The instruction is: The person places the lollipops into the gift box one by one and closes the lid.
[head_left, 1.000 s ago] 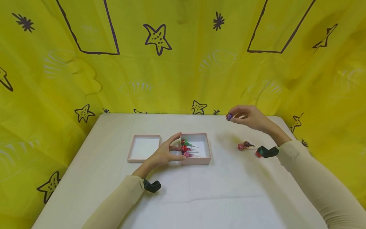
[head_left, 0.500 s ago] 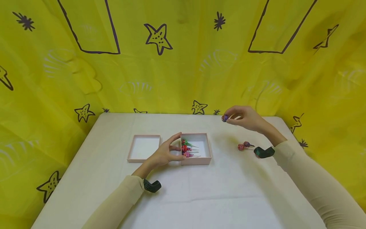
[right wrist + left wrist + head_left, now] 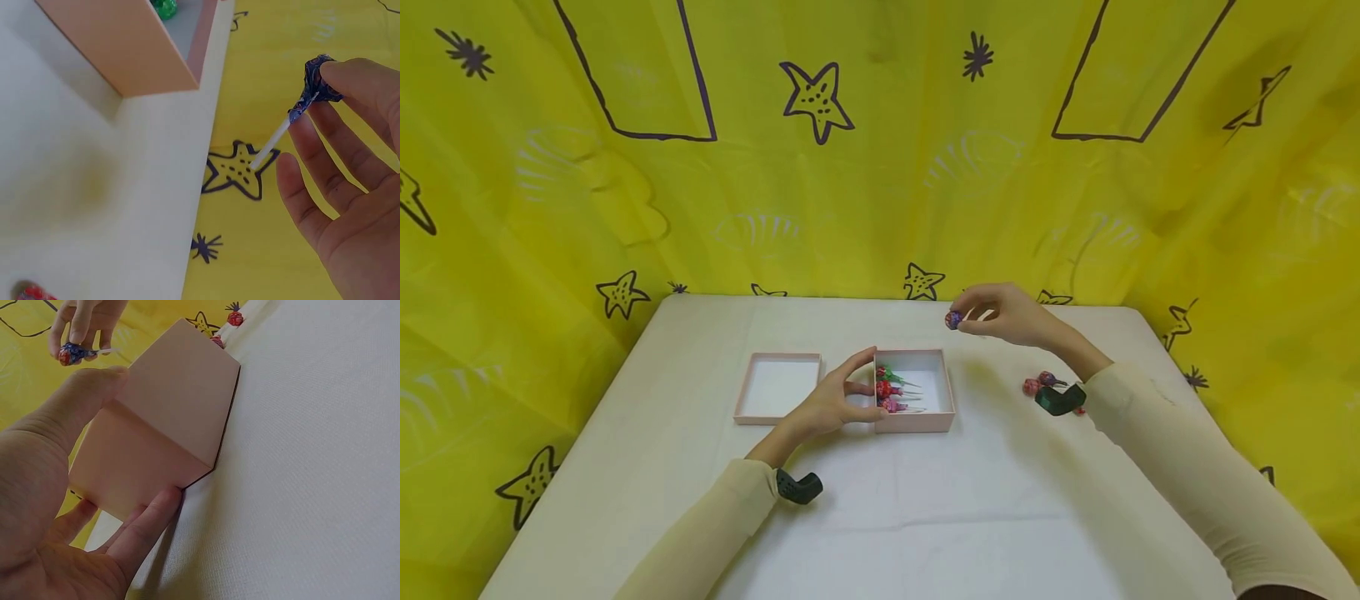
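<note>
A pink box (image 3: 913, 423) stands in the middle of the table, its top off. Along its left side lie several wrapped lollipops (image 3: 889, 390), red, green and pink, sticks pointing right. My left hand (image 3: 827, 404) grips the box's left end, thumb at the near side and fingers on the left and far sides; the left wrist view shows the thumb along the wall (image 3: 144, 462). Above the table, beyond the box's far right corner, my right hand (image 3: 1007, 315) pinches a lollipop in a blue-purple wrapper (image 3: 315, 81). Its white stick (image 3: 270, 145) slants down past the fingers.
The box lid (image 3: 778, 387) lies inside-up to the left of the box. On the right, several more lollipops (image 3: 1032, 387) lie on the white tablecloth (image 3: 955, 533), partly behind the right wrist's dark camera (image 3: 1060, 400). A yellow patterned curtain (image 3: 880, 192) surrounds the table's back and sides.
My right hand has moved left and slightly nearer with the lollipop, from above the table's right part to near the box. The left hand and box stay put.
</note>
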`<control>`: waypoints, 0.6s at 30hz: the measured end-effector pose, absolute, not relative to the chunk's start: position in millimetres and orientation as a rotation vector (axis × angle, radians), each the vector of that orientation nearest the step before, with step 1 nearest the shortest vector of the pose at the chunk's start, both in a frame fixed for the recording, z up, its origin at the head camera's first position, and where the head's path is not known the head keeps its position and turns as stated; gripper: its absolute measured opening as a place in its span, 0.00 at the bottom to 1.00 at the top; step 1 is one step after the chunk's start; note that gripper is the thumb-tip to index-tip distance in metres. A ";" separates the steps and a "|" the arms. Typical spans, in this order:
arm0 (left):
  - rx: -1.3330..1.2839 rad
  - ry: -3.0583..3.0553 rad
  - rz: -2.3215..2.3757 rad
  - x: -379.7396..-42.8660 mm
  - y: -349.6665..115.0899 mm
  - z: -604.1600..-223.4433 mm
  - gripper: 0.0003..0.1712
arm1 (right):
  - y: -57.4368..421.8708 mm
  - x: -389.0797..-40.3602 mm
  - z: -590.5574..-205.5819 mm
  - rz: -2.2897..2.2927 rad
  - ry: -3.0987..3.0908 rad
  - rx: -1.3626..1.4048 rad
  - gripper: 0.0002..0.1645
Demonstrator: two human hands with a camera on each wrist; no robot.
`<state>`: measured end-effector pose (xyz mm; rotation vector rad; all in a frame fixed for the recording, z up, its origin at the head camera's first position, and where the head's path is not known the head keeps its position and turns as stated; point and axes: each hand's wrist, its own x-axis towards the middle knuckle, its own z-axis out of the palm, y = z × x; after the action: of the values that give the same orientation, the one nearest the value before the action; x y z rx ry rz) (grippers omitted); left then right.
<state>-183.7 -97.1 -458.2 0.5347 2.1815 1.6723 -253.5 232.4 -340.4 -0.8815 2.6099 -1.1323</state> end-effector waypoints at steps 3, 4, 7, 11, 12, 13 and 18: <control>0.529 2.180 1.672 -183.4 -97.5 -457.5 0.58 | 220.7 -253.4 -340.9 -1.129 2.592 -0.916 0.15; 0.529 2.181 1.669 -183.2 -97.4 -457.2 0.58 | 216.9 -253.1 -341.1 -1.129 2.590 -0.921 0.15; 0.530 2.182 1.667 -183.3 -97.3 -456.5 0.58 | 206.5 -252.9 -342.8 -1.126 2.582 -0.939 0.14; 0.528 2.182 1.668 -184.0 -97.6 -456.7 0.59 | 193.9 -253.7 -346.5 -1.123 2.560 -0.963 0.13; 0.526 2.182 1.667 -184.1 -97.8 -456.7 0.59 | 191.4 -253.9 -347.6 -1.123 2.553 -0.973 0.13; 0.524 2.184 1.665 -184.2 -97.9 -456.8 0.59 | 188.8 -254.1 -348.8 -1.120 2.547 -0.976 0.13; 0.525 2.187 1.662 -184.3 -97.9 -456.6 0.58 | 179.0 -253.8 -354.8 -1.111 2.527 -0.982 0.11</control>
<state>-184.3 -97.9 -456.6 0.5247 2.1868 1.6617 -253.8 179.0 -354.8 -0.9821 2.5268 -1.1115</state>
